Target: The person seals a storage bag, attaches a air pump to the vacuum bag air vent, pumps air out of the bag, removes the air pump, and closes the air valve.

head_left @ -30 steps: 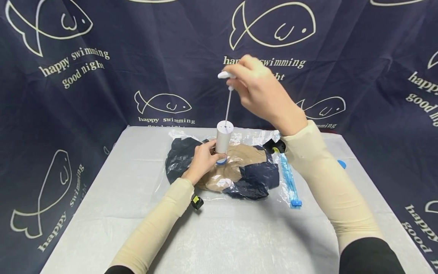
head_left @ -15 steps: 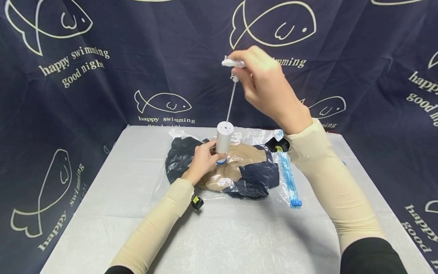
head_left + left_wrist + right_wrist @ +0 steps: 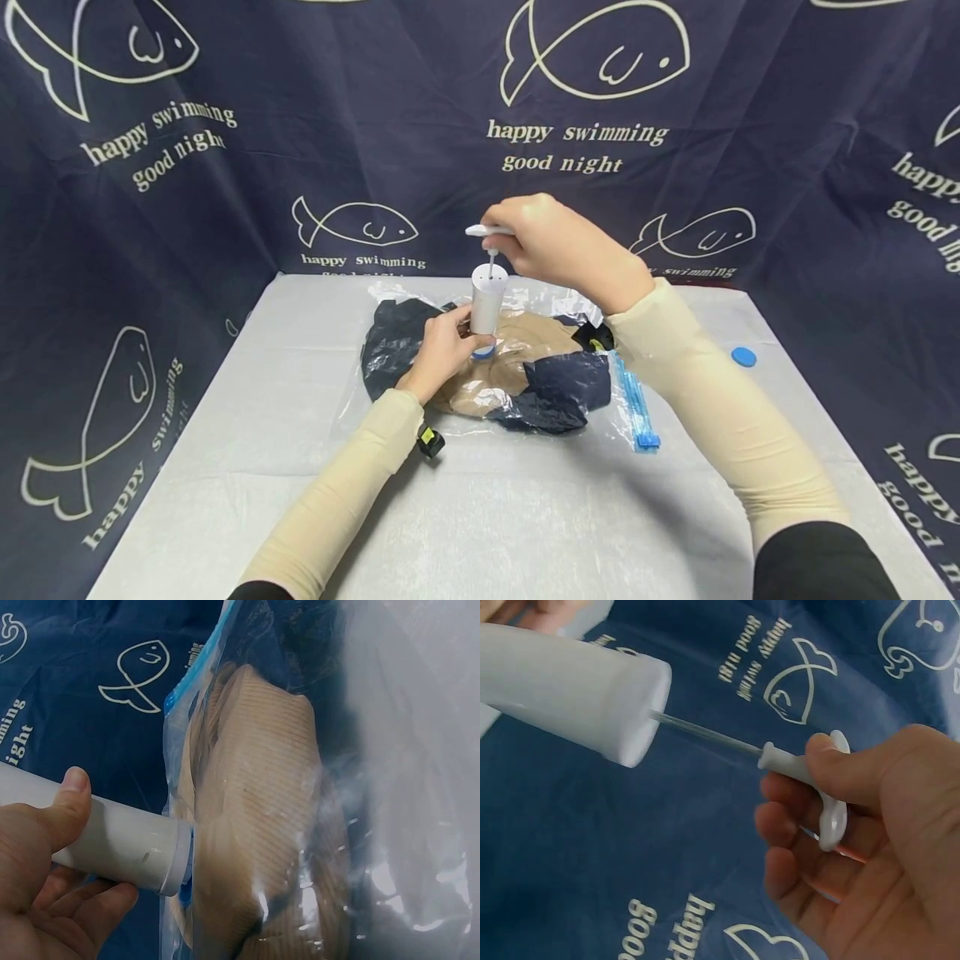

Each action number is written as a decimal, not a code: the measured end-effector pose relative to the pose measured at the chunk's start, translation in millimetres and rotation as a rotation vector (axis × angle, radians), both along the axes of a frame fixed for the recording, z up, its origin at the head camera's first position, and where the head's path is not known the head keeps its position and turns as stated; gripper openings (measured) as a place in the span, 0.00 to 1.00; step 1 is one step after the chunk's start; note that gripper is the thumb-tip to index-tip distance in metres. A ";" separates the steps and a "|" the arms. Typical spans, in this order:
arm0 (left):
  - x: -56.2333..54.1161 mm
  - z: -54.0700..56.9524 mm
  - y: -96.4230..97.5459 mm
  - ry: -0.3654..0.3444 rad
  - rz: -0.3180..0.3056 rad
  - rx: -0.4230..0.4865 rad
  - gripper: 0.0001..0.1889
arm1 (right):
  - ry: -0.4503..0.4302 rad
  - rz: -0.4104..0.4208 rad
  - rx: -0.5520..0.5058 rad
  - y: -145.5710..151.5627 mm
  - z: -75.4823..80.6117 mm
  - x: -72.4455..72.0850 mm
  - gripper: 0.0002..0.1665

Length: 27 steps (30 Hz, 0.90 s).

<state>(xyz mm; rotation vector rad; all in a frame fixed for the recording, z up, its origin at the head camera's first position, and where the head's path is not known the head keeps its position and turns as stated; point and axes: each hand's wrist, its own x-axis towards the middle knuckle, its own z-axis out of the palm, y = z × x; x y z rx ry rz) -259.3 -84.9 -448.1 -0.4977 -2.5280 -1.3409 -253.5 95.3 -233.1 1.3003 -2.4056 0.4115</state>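
A white hand pump (image 3: 487,304) stands upright on a clear vacuum storage bag (image 3: 352,400), its lower end at the bag's blue valve (image 3: 483,352). My left hand (image 3: 444,350) grips the pump's barrel near its base; in the left wrist view the thumb lies along the barrel (image 3: 124,844). My right hand (image 3: 547,242) holds the white T-shaped pump handle (image 3: 834,817), its thin rod (image 3: 705,733) partly drawn out of the barrel's top. Inside the bag lie tan ribbed clothing (image 3: 262,780) and dark navy clothing (image 3: 566,383).
The bag's blue zip edge with its slider (image 3: 645,440) lies at the right. A round blue cap (image 3: 743,357) rests on the white-covered table (image 3: 480,525) farther right. A dark blue fish-print curtain (image 3: 420,100) hangs behind and at both sides.
My right hand first rose slightly with the handle, then came down towards the barrel, leaving less rod showing. The left hand and the bag stay in place.
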 end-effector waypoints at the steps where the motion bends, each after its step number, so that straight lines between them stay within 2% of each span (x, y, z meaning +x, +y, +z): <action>1: 0.0 0.3 -0.1 0.001 -0.002 0.004 0.22 | -0.016 -0.004 0.019 -0.5 -2.7 -0.7 0.03; 7: -0.2 1.3 -0.5 -0.008 -0.006 0.007 0.23 | -0.086 -0.051 0.105 -5.0 -15.1 -4.3 0.05; 16: 0.7 0.6 -0.8 -0.035 -0.001 0.006 0.24 | -0.170 -0.101 0.173 -9.6 -26.0 -5.6 0.04; 27: 0.2 0.5 -1.5 -0.028 -0.005 0.019 0.24 | -0.175 -0.063 0.102 -10.1 -33.7 -7.2 0.04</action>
